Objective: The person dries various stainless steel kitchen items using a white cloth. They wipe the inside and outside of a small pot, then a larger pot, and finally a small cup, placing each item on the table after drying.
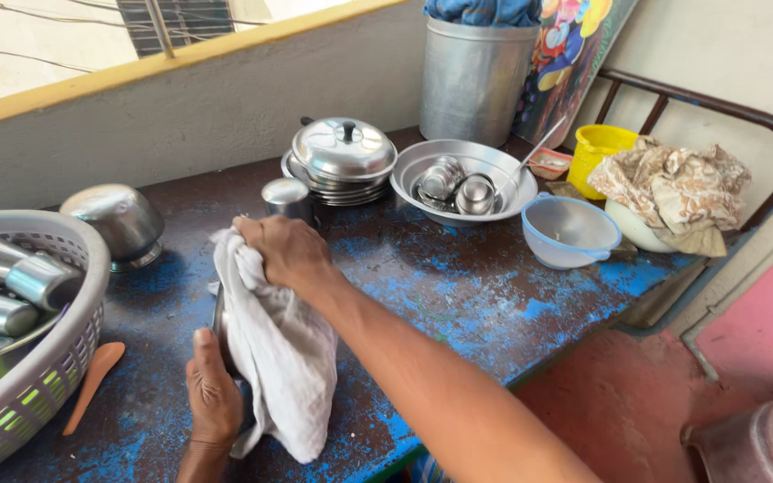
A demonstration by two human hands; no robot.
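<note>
Steel vessel point(220, 324): mostly hidden under white cloth point(281, 353); left hand point(212, 394) grips its edge, right hand point(286, 252) clutches cloth, above table point(458, 286).

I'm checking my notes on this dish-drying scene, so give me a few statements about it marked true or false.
1. The right hand presses a white cloth against a steel dish. True.
2. The left hand holds an orange spoon. False: the orange spoon lies on the table, and the left hand grips the steel dish.
3. The basket holds steel cups. True.
4. The yellow cup sits inside the basket. False: it stands at the table's far right.
</note>
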